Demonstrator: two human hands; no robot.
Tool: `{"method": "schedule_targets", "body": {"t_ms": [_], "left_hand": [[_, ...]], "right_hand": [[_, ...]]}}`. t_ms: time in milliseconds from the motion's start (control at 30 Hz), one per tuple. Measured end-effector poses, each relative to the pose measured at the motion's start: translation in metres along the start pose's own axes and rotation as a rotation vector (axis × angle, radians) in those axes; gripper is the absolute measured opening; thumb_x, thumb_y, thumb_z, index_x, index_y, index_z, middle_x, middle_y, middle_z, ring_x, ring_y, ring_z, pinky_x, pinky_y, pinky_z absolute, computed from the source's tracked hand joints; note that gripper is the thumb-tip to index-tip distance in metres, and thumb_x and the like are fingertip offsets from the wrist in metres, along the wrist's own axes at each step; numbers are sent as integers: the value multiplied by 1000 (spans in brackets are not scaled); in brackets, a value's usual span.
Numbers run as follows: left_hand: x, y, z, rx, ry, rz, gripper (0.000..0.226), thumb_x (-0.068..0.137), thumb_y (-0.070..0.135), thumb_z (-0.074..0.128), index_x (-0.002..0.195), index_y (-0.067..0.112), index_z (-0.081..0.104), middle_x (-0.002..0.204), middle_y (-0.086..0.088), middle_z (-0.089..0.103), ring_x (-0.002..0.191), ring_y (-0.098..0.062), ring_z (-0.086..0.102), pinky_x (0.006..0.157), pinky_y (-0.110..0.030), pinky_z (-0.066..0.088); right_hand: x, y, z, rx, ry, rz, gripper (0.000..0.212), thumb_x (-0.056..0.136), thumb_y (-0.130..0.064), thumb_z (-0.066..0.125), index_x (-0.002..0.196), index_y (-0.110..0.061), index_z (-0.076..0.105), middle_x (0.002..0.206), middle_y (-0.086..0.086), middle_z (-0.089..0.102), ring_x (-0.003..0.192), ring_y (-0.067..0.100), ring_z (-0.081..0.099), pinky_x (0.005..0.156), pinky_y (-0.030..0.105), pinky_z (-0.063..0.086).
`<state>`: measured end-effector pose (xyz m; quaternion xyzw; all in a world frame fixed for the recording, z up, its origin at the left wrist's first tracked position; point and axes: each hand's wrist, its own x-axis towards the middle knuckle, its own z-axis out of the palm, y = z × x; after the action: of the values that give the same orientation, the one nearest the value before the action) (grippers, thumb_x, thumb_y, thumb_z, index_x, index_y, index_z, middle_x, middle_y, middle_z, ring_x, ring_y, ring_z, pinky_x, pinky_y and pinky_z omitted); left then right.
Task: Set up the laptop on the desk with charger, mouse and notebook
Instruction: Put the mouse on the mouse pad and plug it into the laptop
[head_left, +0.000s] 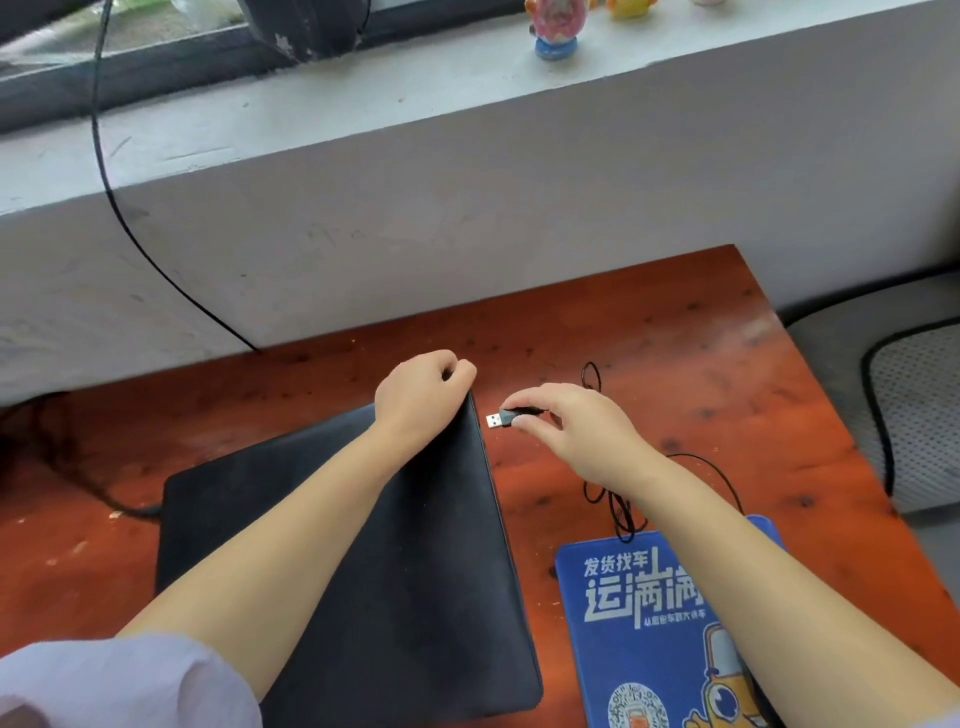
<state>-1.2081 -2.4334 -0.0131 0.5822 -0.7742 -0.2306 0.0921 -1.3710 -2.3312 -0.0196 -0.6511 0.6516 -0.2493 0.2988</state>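
Gripping the far right corner of the closed black laptop (337, 561) on the counter (727, 364), my left hand (421, 400) was curled shut, while my right hand (576, 431) pinched the USB plug (498, 420) just right of that corner, its cable (618, 499) trailing past the blue mouse pad (639, 623).

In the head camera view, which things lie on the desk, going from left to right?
Closed black laptop → left hand gripping its far right corner → silver USB plug → right hand pinching it → blue printed mouse pad.
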Motion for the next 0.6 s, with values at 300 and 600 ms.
{"method": "schedule_targets", "body": {"t_ms": [300, 600], "left_hand": [[-4, 3, -9, -34, 16, -6, 32, 83, 33, 42, 56, 18, 38, 50, 2, 36, 52, -15, 36, 50, -29, 28], [-6, 5, -13, -54, 8, -11, 30, 84, 34, 44, 58, 19, 44, 53, 3, 42, 57, -17, 43, 52, -29, 31]], "right_hand": [[-2, -13, -3, -57, 39, -77, 21, 90, -36, 53, 107, -36, 64, 86, -17, 60, 80, 3, 43, 66, 29, 38], [-5, -25, -5, -257, 103, -165, 22, 89, -37, 53, 107, -33, 65, 87, -7, 67, 87, 19, 56, 61, 29, 39]]}}
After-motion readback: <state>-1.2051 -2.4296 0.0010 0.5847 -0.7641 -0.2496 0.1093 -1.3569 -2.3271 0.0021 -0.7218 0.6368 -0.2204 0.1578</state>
